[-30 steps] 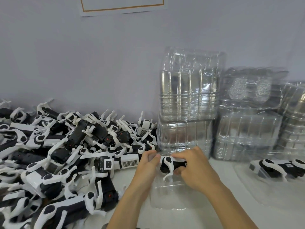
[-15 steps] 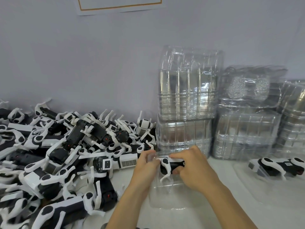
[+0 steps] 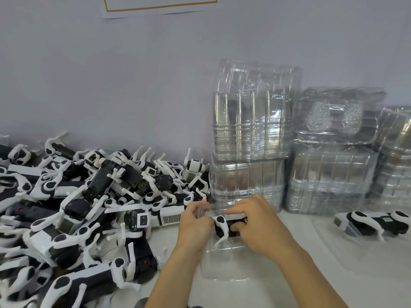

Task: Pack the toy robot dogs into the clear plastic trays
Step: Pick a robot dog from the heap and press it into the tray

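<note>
My left hand (image 3: 193, 223) and right hand (image 3: 258, 221) pinch a toy robot dog (image 3: 226, 225) over the clear tray (image 3: 224, 263); I judge its legs must align before pressing down.

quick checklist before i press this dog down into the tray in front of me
1. Toy dog held by both hands: ok, left hand and right hand grip it.
2. Dog over the clear tray: ok.
3. Legs lined up with the tray's recess: cannot tell; one white leg points down, the clear moulding is hard to read.
4. Tray flat on the table: ok, as far as visible.
5. Tray edge free of the dog pile: ok, pile lies to the left.
6. Packed tray on the right out of the way: ok.
</note>
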### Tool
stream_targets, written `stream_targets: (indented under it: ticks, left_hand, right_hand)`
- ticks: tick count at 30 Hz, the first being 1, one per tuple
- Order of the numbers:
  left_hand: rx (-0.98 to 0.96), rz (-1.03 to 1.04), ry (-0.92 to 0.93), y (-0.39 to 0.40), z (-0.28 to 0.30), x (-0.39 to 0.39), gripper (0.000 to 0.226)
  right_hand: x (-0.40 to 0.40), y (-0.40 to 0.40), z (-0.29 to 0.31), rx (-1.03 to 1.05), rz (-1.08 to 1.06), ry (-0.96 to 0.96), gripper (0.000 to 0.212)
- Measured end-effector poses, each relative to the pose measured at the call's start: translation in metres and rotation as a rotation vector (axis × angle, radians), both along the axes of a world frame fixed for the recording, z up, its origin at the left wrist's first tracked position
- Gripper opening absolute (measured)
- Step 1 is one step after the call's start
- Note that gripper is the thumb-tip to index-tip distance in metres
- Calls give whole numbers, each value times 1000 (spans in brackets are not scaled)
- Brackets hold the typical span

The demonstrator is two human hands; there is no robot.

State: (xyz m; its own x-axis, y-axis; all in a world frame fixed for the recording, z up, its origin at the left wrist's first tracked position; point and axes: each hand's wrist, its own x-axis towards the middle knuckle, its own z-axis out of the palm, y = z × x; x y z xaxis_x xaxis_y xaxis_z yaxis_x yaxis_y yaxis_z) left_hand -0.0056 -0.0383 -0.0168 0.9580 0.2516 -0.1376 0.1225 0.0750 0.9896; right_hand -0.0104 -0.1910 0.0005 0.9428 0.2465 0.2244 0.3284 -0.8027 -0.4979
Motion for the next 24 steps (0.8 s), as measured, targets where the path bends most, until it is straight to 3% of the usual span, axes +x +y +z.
stream_targets:
  ticks: [2,5,10,13,21,24]
  left_hand:
    - [-4,3,-1,0,-1,0,41]
    - [9,6,-3,0,-2,0,44]
    - [3,10,-28,-1,-3,1,46]
    - [16,0,-32,-1,-2,-2,46]
    - [28,-113,-50,1,0,-5,31]
    - [67,-156,-67,3,0,-7,43]
  right_hand:
    - [-1,1,2,-60,46,-97,9]
    - [-5,4,5,-31,72,-144,22]
    - [-4,12,7,24,47,-8,11]
    - [-4,11,5,85,-63,92,25]
    - [-2,11,1,129,-133,81,22]
    - [-2,9,1,144,-95,75,22]
